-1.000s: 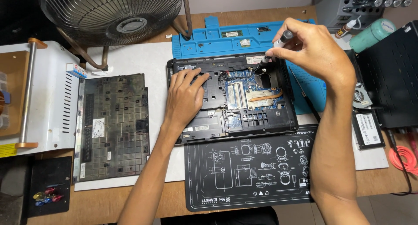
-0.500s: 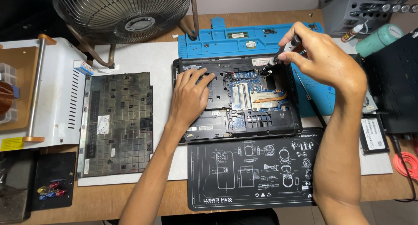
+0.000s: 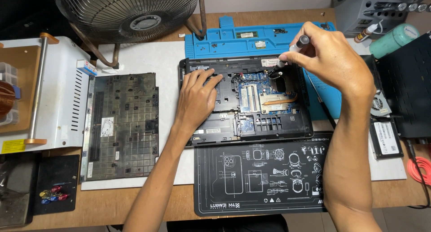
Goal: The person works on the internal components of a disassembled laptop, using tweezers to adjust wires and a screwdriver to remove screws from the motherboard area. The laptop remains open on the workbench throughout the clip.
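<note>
Black screwdriver [image 3: 294, 48] tip hidden in laptop [image 3: 244, 99]

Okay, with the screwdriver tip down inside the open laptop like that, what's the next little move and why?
Probably turn the screwdriver in place. The right hand pinches it upright with its tip at the laptop's upper inside edge, and the left hand lies flat on the laptop, bracing it. Whether the tip sits in a screw is too small to tell.
</note>
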